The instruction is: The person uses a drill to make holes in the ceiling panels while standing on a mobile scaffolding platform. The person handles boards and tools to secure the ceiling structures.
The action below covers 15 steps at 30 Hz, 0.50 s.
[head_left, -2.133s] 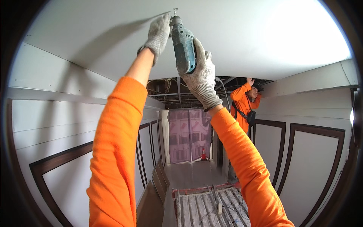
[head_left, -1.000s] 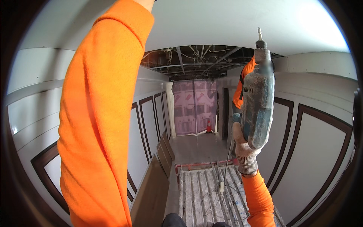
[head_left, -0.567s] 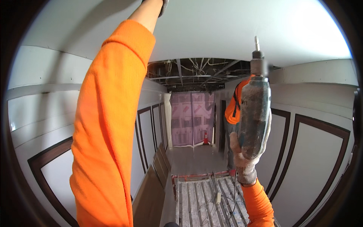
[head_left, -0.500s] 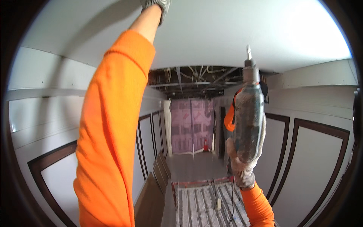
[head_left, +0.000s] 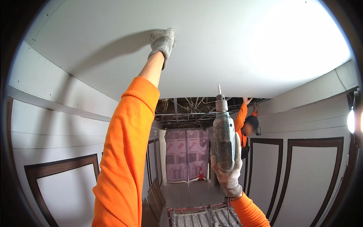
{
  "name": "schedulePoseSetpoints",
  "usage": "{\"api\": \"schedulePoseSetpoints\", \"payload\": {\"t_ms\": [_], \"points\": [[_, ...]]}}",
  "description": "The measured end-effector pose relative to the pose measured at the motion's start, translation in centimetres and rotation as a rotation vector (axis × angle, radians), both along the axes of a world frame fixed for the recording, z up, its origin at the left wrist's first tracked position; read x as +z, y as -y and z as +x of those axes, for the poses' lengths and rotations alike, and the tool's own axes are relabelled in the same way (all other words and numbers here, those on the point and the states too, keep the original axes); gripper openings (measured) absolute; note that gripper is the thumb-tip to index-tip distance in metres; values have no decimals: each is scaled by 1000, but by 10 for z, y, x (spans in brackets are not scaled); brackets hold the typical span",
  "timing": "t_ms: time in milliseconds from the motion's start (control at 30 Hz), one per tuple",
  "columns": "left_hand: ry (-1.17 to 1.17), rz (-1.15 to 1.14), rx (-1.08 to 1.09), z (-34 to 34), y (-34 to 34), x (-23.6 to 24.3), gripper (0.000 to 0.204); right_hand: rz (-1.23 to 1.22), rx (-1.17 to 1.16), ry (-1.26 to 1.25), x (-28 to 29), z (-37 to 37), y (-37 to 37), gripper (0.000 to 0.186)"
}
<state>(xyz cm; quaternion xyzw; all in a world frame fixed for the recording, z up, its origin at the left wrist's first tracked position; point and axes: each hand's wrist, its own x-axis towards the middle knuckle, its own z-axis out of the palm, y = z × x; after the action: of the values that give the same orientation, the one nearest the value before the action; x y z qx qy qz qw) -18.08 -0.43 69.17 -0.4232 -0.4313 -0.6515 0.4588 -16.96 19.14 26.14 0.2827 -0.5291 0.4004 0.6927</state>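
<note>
- Since two seconds ago the drill (head_left: 224, 132) has come down off the ceiling panel (head_left: 211, 49) and now sits in the centre-right of the frame, bit pointing up but clear of the board; in the last half second it has drifted slightly left and the left glove has come into full view.
- Head view, progress: the white panel already covers the upper half of the frame and lies flush against the side boards. Beyond its far edge, at mid-frame, open ceiling with bare framing and wires is still uncovered. Whether screws already sit in the panel I cannot tell; the surface is too washed out near the bright patch at upper right.
- Head view, hands: the left hand (head_left: 162, 42), gloved, is raised at full stretch in the upper centre, palm and fingers pressed flat on the panel, gripping nothing. The right hand (head_left: 228, 170), also gloved, is clenched round the drill body, forearm rising from the lower edge.
- Another person in orange (head_left: 245, 126) at centre right reaches both arms up to the panel's far edge.
</note>
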Motion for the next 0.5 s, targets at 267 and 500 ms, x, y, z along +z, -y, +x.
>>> {"api": "schedulePoseSetpoints", "payload": {"t_ms": [267,500], "points": [[113,-59,-301,-25,-8,-78,18,15,-266,-1,6,-9,-3,88],[258,-259,-550,-95,-23,-215,33,76,-2,215,-11,-13,3,92]]}}
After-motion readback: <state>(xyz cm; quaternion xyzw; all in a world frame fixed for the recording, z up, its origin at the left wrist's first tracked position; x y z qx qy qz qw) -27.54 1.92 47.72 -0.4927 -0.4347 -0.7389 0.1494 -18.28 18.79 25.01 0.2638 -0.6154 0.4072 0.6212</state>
